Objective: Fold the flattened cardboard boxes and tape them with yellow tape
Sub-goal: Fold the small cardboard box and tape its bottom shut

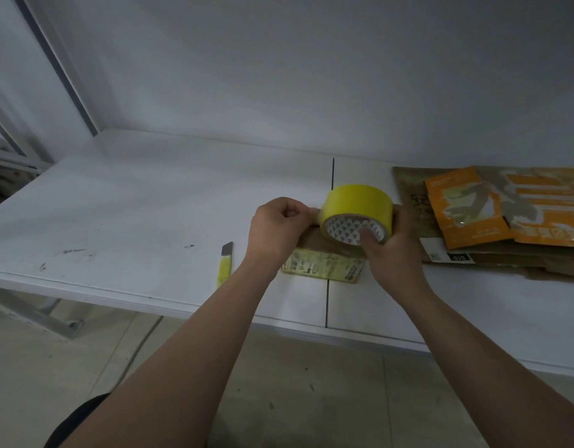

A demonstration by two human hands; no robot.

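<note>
Right hand [392, 250] grips yellow tape [360, 202]; left hand [279, 231] pinches its left edge.

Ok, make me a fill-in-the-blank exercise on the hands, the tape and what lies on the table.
1. The right hand holds a roll of tape coloured ____.
2. The utility knife lies on the table to the ____ of the left hand.
3. The flattened cardboard stack lies on the ____ side of the table.
Missing words: yellow; left; right.
</note>
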